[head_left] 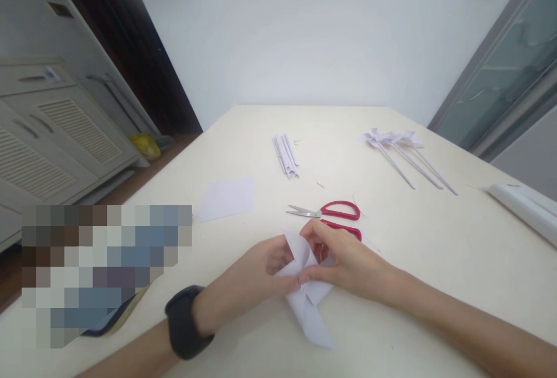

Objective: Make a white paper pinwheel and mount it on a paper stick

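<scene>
Both hands, left hand [256, 273] and right hand [343, 259], pinching folded white paper [307, 300], scissors [331, 215] just beyond

On the table [435, 262], folded paper [304, 291] pinched between left hand [256, 276] and right hand [343, 262]. Scissors [331, 215] just beyond at 12 o'clock, paper square [227, 197] at 10, rolled sticks [286, 155] farther at 12, pinwheels [402, 155] at 2.
</scene>
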{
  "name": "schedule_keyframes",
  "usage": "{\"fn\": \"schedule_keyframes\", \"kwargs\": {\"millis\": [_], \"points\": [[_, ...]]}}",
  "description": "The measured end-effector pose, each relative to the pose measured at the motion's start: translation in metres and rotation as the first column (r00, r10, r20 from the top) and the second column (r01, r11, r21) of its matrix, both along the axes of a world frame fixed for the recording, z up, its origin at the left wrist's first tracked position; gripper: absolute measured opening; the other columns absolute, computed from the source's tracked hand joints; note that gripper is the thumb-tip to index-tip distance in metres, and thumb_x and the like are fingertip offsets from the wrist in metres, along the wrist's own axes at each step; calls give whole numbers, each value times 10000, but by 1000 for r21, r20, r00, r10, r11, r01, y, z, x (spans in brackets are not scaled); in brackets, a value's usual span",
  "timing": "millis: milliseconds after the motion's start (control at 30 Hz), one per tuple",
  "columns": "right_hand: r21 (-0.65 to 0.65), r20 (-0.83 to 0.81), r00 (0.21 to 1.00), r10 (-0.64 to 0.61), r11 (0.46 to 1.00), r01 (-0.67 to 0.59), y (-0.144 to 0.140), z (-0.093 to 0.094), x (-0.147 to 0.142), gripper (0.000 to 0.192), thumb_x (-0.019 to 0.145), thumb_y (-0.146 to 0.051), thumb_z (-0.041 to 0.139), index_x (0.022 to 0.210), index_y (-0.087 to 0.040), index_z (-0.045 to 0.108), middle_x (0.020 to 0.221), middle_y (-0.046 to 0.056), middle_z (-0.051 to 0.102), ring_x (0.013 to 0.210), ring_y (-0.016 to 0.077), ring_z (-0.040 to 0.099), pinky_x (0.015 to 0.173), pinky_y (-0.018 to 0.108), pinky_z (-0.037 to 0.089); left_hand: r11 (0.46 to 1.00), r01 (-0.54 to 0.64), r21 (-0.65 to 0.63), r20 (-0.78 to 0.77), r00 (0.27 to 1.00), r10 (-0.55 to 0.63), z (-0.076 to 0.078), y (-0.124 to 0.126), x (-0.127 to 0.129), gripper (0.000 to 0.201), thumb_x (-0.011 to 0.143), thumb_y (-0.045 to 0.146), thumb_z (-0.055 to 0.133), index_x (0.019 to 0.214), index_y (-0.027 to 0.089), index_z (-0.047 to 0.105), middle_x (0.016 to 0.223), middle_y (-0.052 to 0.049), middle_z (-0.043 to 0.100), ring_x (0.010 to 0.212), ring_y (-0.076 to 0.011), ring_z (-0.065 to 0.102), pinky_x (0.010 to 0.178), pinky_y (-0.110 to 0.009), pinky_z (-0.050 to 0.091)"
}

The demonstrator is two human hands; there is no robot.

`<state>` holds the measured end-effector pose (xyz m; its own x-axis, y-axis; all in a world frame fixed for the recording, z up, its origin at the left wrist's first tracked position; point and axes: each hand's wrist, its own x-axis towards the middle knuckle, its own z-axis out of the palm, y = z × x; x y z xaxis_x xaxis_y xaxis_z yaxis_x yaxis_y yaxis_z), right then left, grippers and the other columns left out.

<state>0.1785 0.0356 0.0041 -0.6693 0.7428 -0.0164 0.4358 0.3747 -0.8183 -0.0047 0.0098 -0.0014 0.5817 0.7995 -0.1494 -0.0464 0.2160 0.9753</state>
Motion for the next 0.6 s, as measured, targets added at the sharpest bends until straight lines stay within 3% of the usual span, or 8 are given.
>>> {"fn": "schedule_keyframes", "kwargs": {"millis": [433,600], "points": [[22,10,1000,1,1000,-1,1,0,-1,265,744,-328,627,922,-241,451,787,-33,571,698,123,526,560,216,384,999,36,-33,51,998,-34,1,2,-3,251,736,71,618,962,165,562,1071,-72,609,1021,-216,547,817,-306,403],[38,14,1000,-6,999,5,-1,1,0,257,754,-346,616,911,-233,448,788,-26,569,697,127,527,554,218,376,998,35,-52,35,999,-33,-3,4,-5,317,720,95,640,1008,182,540,1071,-71,617,1007,-220,563,813,-324,412]]}}
